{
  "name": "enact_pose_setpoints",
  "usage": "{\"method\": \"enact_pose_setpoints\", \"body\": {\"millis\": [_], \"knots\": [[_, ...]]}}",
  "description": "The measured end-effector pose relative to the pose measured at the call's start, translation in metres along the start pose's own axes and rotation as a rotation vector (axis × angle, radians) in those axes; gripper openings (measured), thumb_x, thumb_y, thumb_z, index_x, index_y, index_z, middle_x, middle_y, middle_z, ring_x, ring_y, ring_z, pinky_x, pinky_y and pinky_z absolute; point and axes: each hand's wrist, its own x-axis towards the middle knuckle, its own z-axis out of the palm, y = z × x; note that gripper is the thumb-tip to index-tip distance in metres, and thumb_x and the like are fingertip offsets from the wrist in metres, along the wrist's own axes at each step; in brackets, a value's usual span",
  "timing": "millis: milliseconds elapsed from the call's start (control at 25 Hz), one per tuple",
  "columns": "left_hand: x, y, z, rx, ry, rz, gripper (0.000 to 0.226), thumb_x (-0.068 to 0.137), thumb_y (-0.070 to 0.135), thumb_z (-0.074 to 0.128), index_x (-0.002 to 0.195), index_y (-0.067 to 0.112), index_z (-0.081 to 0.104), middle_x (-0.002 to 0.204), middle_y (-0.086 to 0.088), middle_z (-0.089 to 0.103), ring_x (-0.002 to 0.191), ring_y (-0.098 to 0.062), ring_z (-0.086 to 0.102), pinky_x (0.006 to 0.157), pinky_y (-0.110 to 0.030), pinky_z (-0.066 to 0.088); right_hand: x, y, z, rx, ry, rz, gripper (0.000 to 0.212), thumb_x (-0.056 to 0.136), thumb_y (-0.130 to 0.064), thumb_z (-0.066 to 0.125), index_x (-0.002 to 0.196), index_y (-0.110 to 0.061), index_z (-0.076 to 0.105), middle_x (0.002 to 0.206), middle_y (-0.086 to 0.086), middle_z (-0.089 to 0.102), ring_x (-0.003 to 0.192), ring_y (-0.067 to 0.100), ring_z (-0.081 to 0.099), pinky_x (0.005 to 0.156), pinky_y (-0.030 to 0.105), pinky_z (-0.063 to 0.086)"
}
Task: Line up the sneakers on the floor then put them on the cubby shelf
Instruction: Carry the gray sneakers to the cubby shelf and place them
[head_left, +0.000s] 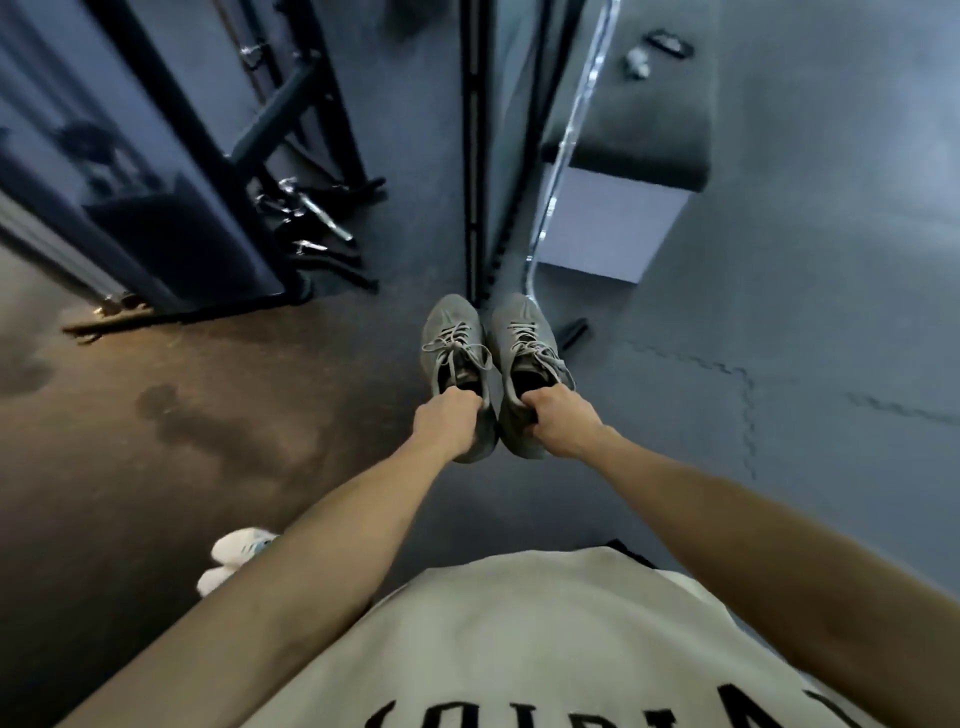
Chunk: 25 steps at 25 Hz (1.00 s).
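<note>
Nearest the camera: a cream cotton shirt with black block lettering (545, 649), both bare forearms reaching forward from it. A white sock or shoe (234, 558) shows just behind the left forearm.

Left hand (447, 423): fingers curled into the heel opening of the left grey knit lace-up sneaker (452, 343), clamped on its collar. Right hand (558, 423): same hold on the right grey knit lace-up sneaker (524, 338), fingers hooked inside, thumb not clearly seen.

Both sneakers run straight ahead of the fingers, heels at the knuckles, toes pointing away, long axes parallel, inner sides touching or nearly so. Each hand is nearest its own shoe. Whether the soles rest on the floor or hang above it cannot be told.

Soft woven uppers, loose pale laces, collars yielding under the grip.

Judgement: the pair reads as lined up; shelving is the step remaining. No cubby shelf identifiable, so direction of carry is unknown.

Beyond the toes: dark rubber floor mat (779, 312) with puzzle-edge seams right of the fingers, a black metal rack upright (472, 156) dead ahead, a padded dark bench block (623, 150) farther right
</note>
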Motion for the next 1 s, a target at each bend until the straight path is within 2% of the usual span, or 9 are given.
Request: {"method": "enact_pose_setpoints", "body": {"millis": [160,320,520,640,760,1000], "knots": [[0.050,0.121,0.001,0.102,-0.030,0.169,0.021,0.088,0.010,0.057,0.106,0.016,0.062,0.113,-0.010,0.062,0.105,-0.034,0.061,0.071,-0.038,0.045,-0.029,0.115,-0.029,0.058,0.056,0.149,0.005,0.083,-0.010,0.055,0.087,-0.014,0.055,0.105,0.014,0.061,0.097,0.038,0.059,0.069,0.035,0.041],[0.092,0.243,0.011,0.145,-0.068,0.249,0.021,0.088,0.008,0.054,0.106,0.016,0.061,0.115,-0.012,0.060,0.106,-0.035,0.061,0.075,-0.040,0.046,-0.061,0.232,-0.061,0.072,0.078,0.240,0.012,0.084,-0.009,0.054,0.081,-0.017,0.045,0.104,0.015,0.061,0.097,0.038,0.059,0.067,0.036,0.041],[0.144,0.388,0.009,0.201,-0.113,0.363,0.016,0.087,0.010,0.057,0.102,0.016,0.060,0.111,-0.010,0.060,0.102,-0.034,0.061,0.071,-0.036,0.042,-0.087,0.362,-0.103,0.153,0.122,0.357,0.012,0.083,-0.011,0.055,0.079,-0.016,0.046,0.098,0.014,0.060,0.095,0.038,0.060,0.067,0.035,0.040],[0.184,0.450,0.004,0.244,-0.136,0.412,0.013,0.088,0.010,0.056,0.099,0.016,0.059,0.110,-0.011,0.059,0.101,-0.034,0.061,0.070,-0.036,0.043,-0.078,0.425,-0.125,0.205,0.149,0.404,0.011,0.081,-0.008,0.054,0.077,-0.014,0.046,0.090,0.011,0.056,0.094,0.038,0.060,0.065,0.035,0.040],[0.235,0.503,0.000,0.266,-0.163,0.461,0.007,0.087,0.010,0.058,0.092,0.015,0.057,0.107,-0.012,0.059,0.099,-0.036,0.061,0.069,-0.037,0.042,-0.056,0.486,-0.145,0.232,0.154,0.461,0.015,0.081,-0.008,0.054,0.074,-0.016,0.044,0.096,0.013,0.059,0.096,0.036,0.060,0.066,0.033,0.038],[0.371,0.622,-0.040,0.313,-0.215,0.548,0.012,0.086,0.008,0.060,0.084,0.015,0.051,0.098,-0.010,0.057,0.096,-0.036,0.061,0.067,-0.036,0.041,0.012,0.619,-0.217,0.299,0.143,0.576,0.018,0.080,-0.007,0.057,0.071,-0.016,0.044,0.084,0.005,0.048,0.092,0.036,0.059,0.064,0.034,0.037]]}}
